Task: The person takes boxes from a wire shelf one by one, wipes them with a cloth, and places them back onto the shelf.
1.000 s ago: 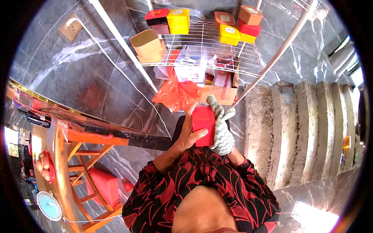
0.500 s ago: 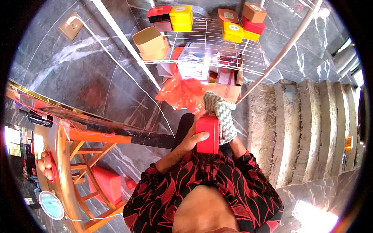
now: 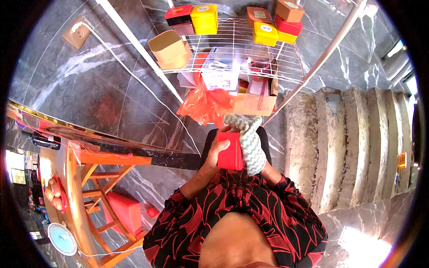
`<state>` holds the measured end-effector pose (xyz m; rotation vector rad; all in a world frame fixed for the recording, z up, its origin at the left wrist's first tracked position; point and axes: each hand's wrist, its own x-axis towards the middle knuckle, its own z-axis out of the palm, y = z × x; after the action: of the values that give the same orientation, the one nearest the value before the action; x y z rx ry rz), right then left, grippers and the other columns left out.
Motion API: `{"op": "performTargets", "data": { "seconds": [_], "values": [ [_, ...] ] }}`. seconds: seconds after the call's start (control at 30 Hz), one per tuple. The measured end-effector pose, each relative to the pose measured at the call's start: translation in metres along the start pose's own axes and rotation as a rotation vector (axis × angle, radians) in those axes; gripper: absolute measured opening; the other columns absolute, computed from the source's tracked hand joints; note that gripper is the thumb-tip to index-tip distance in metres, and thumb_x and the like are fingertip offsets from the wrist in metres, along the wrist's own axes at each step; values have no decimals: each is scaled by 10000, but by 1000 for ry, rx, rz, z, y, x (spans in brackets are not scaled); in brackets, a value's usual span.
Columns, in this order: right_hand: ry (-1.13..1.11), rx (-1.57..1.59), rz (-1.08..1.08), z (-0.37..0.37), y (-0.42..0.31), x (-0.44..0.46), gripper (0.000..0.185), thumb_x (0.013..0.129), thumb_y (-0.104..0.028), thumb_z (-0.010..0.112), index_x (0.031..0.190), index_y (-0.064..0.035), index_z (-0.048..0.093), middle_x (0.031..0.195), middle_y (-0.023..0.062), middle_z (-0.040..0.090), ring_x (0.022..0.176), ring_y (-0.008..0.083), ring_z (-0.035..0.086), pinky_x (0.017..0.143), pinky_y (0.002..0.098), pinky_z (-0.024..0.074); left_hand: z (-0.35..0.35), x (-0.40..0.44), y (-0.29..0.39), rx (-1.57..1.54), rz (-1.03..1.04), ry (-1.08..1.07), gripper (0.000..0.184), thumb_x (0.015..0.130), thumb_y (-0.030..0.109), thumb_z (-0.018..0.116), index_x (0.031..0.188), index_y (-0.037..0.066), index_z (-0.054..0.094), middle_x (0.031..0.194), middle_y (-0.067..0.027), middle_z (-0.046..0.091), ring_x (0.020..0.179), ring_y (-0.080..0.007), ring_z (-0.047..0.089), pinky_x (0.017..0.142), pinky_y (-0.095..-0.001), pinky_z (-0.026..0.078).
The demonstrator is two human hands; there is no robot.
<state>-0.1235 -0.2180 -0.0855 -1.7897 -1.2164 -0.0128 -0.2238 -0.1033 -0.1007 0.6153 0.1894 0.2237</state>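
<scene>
My left hand (image 3: 214, 153) grips a red box (image 3: 229, 152) in front of my chest, its thumb lying across the near face. A green-and-white zigzag cloth (image 3: 253, 149) covers my right hand (image 3: 267, 170), so only the wrist end shows and the fingers are hidden. The cloth lies against the right side of the box, with bunched ends sticking out above it.
Ahead stands a white wire rack (image 3: 232, 33) with red, yellow and brown boxes. Below it are an orange plastic bag (image 3: 205, 105) and a cardboard box (image 3: 254, 103). A wooden chair (image 3: 100, 196) stands left; concrete steps (image 3: 330, 152) rise on the right.
The red box has shifted slightly left and turned, showing its edge seam. The cloth-covered hand has moved a little down along the box's right side.
</scene>
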Motion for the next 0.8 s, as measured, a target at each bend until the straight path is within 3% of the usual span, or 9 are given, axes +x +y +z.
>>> {"op": "performTargets", "data": {
  "seconds": [0.07,0.13,0.17,0.4,0.47,0.5,0.8],
  "values": [
    [-9,-33,-19,3,2,-3,325,865,-153,445,1149,4,469,1088,159,537,1006,285,503,866,362,387,2,-3,1,-15,23,-10,643,803,277,593,1313,-16,334,1204,-144,513,1089,-233,529,936,-380,427],
    [-14,-73,-32,5,4,-6,321,859,-155,453,1139,0,478,1070,158,548,990,288,513,854,366,394,-5,-6,1,-111,-211,41,506,841,262,549,1251,-10,431,1142,-134,567,1022,-220,576,905,-371,453],
    [-15,-92,-37,6,6,-7,318,857,-156,457,1133,-1,483,1061,157,553,982,290,517,847,368,397,-5,-7,-3,-102,-219,79,411,866,261,519,1183,-1,505,1070,-121,610,943,-214,614,863,-359,482],
    [52,-352,-99,17,50,-25,303,838,-165,484,1097,-13,513,998,153,590,925,301,549,805,381,422,7,-21,-11,-122,-398,160,425,866,294,531,1168,-4,511,1031,-124,619,895,-218,628,811,-360,503],
    [30,-226,-86,19,65,-29,308,832,-172,495,1093,-9,514,932,160,603,868,323,567,753,419,433,11,-23,-10,-64,-377,167,433,859,301,537,1165,-4,512,1028,-128,619,895,-220,629,804,-360,504],
    [-94,-227,-21,3,41,-17,356,816,-165,517,1134,-4,501,928,174,598,853,344,572,740,424,449,13,-24,-7,-58,-393,156,440,853,299,543,1169,-5,507,1028,-129,618,894,-224,629,808,-362,504],
    [-85,-25,-7,-7,8,-18,412,821,-188,534,1184,-2,473,988,181,590,906,330,566,788,401,440,-11,-13,-9,-161,-316,-64,492,811,223,556,1239,9,440,1123,-136,581,987,-261,601,871,-410,489]
  ]
}}
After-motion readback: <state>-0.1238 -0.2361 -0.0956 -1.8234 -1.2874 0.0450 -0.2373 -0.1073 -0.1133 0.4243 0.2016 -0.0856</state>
